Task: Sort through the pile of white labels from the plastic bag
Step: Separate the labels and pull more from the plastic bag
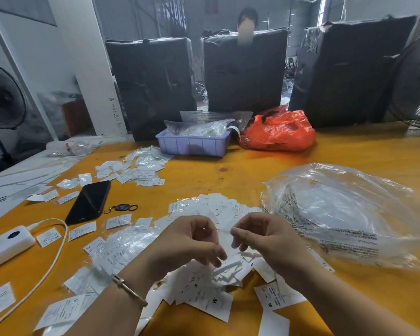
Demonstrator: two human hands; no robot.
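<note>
Head view, table edge: white power bank [6,243] with cable, flat on yellow table [349,151].
Upper left: black phone [89,202], face up, key fob beside.
Left hand [189,241]: fingers curled, pinching thin clear strip above pile of white labels [214,275]; bracelet on wrist.
Right hand [262,238]: fingers curled, pinching same strip at other end.
Right: clear plastic bag [344,214], crumpled, just beside pile.
Rear: lilac tray [192,145], orange bag [279,132].

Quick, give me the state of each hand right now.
Left hand: fingers curled, pinching a white label over the pile.
Right hand: fingers curled, pinching the same label's other side.
</note>
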